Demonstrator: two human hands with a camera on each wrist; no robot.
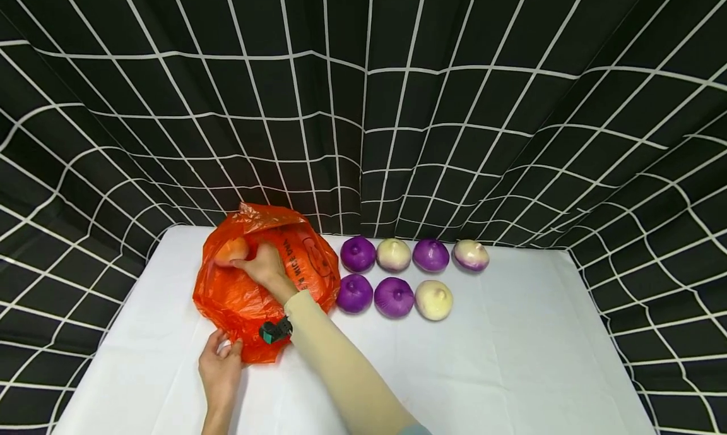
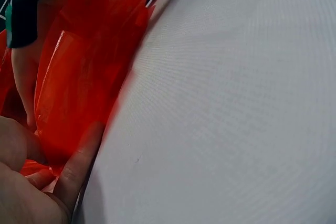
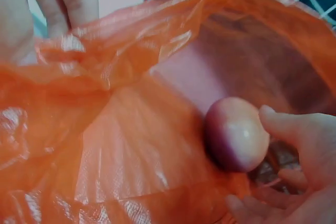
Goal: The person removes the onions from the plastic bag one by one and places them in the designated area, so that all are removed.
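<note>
An orange-red plastic bag [image 1: 258, 318] with printed lettering lies at the table's left, its mouth spread. Inside it sits a white-and-purple turnip [image 3: 237, 134], tinted orange in the head view. My right hand [image 1: 264, 264] reaches into the bag from the right. In the right wrist view its thumb is at the turnip's side, and the fingers [image 3: 262, 205] lie apart from it, below. My left hand [image 1: 221, 369] pinches the bag's near edge between thumb and fingers, as the left wrist view also shows.
Right of the bag, two rows of turnips stand on the white table [image 1: 511, 346]: several purple ones [image 1: 394, 297] and paler ones [image 1: 434, 300]. The bag's right side is close to the nearest purple turnip [image 1: 354, 293]. A black gridded curtain [image 1: 431, 107] surrounds the table's back and sides.
</note>
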